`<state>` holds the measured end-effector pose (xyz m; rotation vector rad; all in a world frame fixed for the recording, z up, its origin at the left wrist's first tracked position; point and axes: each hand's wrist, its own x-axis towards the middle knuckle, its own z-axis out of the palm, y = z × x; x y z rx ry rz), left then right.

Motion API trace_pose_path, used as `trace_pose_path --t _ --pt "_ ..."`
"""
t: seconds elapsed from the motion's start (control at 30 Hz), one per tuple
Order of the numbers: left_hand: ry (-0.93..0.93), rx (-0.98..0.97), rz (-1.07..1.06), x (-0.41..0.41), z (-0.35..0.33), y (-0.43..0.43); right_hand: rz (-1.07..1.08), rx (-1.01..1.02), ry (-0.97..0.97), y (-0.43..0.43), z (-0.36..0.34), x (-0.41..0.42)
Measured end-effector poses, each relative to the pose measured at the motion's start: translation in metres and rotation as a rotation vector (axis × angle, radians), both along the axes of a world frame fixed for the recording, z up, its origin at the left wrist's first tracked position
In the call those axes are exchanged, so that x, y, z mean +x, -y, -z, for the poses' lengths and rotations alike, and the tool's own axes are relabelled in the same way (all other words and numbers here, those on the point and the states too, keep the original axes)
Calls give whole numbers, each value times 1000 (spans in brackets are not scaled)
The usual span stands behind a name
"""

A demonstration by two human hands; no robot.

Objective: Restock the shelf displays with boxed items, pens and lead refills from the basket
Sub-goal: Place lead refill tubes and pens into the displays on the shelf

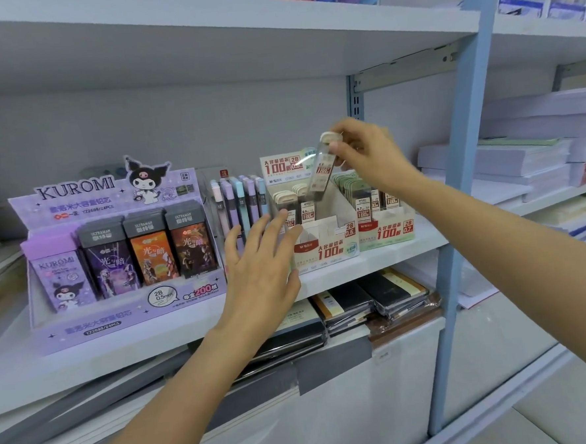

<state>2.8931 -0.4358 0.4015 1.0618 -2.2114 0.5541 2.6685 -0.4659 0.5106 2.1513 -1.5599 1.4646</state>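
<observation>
My right hand (366,155) pinches a clear lead refill tube (322,166) by its cream cap, holding it tilted just above the white 0.5 display box (327,243). That box holds a few more refill tubes at its back. My left hand (263,258) is spread open, fingers straight, its fingertips at the front left corner of the white box. A green 0.7 display box (388,231) with several refills stands to the right. The basket is out of view.
A purple Kuromi display (116,267) of boxed leads fills the shelf's left. Pastel pens (239,201) stand in a clear holder behind my left hand. Notebooks (375,299) lie on the shelf below. A blue upright (460,177) separates paper stacks (521,159) at right.
</observation>
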Motion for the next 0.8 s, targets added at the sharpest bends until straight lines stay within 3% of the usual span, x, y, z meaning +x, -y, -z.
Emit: trace_pose_path --t 0.4,0.6,0.8 --pt "-11 7 -8 -2 0 -3 105 153 -186 28 21 -4" --pt "0 4 -13 -2 1 0 102 166 -96 31 23 -2" --pt "5 -2 8 -1 3 2 267 129 -306 28 28 4"
